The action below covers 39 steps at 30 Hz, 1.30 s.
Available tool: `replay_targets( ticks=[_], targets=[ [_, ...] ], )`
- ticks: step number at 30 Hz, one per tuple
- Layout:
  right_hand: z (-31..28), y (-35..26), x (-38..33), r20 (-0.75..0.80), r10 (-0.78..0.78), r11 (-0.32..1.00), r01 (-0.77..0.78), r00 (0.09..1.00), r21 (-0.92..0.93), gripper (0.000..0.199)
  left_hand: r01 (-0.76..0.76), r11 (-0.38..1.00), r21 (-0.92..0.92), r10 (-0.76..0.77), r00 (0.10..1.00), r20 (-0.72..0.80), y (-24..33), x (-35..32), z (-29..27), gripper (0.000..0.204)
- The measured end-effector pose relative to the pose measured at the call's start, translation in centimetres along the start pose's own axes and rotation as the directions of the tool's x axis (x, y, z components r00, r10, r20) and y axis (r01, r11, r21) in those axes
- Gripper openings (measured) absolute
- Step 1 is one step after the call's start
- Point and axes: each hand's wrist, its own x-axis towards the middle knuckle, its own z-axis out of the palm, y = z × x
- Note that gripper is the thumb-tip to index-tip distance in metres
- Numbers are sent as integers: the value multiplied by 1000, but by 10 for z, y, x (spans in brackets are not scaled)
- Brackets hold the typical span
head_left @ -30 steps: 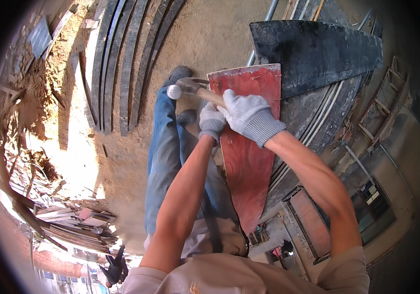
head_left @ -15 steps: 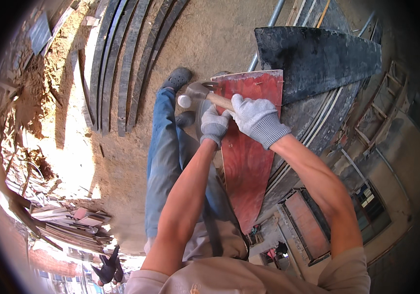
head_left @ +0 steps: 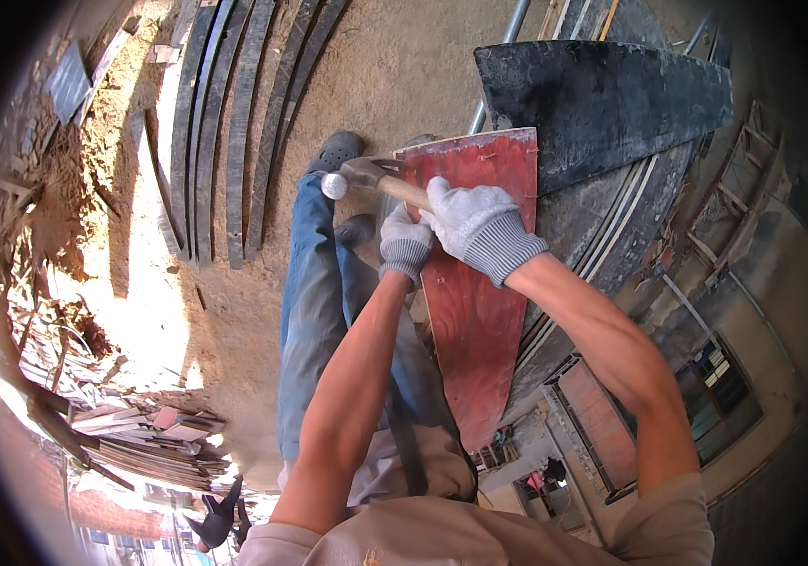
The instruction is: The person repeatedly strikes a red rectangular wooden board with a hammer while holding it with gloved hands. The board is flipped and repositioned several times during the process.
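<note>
Gripping with both gloved hands, the person works over a red board (head_left: pixel 479 311): a flat, smooth-faced panel, broad at its far end and tapering to a narrow point toward the body, standing against the legs in blue jeans (head_left: pixel 314 311). Gloves are grey knit with ribbed cuffs. The right hand (head_left: pixel 474 222) has its grip closed fully round the pale wooden handle of a hammer (head_left: pixel 371 179), which lies across the board's far left corner; its steel head, round-faced and shiny, sits just left of the board edge, above a dark shoe (head_left: pixel 338 149). The left hand (head_left: pixel 404 241) is curled just below the handle at the board's left edge; whether its grip clasps board or handle cannot be told. Beyond lies a dark, rough panel (head_left: pixel 602 104), touching the board's far edge. Curved grey strips (head_left: pixel 224 141) lie on sandy ground further left.
</note>
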Motion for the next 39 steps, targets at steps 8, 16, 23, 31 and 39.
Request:
replay_targets(
  ticks=[8, 16, 23, 31, 39],
  targets=[
    [41, 69, -6, -13, 83, 997, -83, 997, 3, 34, 123, 991, -57, -118, 990, 73, 7, 1, 1, 34],
    [79, 60, -26, 36, 340, 923, -340, 940, 182, 38, 106, 993, 44, -106, 994, 19, 16, -6, 2, 35],
    [110, 58, -16, -178, 450, 865, -377, 875, 332, 32, 140, 981, 131, -149, 987, 61, 4, -4, 1, 37],
    [35, -1, -40, 139, 527, 684, -515, 839, 516, 65, 141, 959, -246, -83, 969, 233, -19, -1, 1, 41],
    [24, -16, -7, 49, 542, 758, -513, 839, 403, 60, 66, 998, -3, -65, 992, 112, -23, -15, 1, 42]
  ],
)
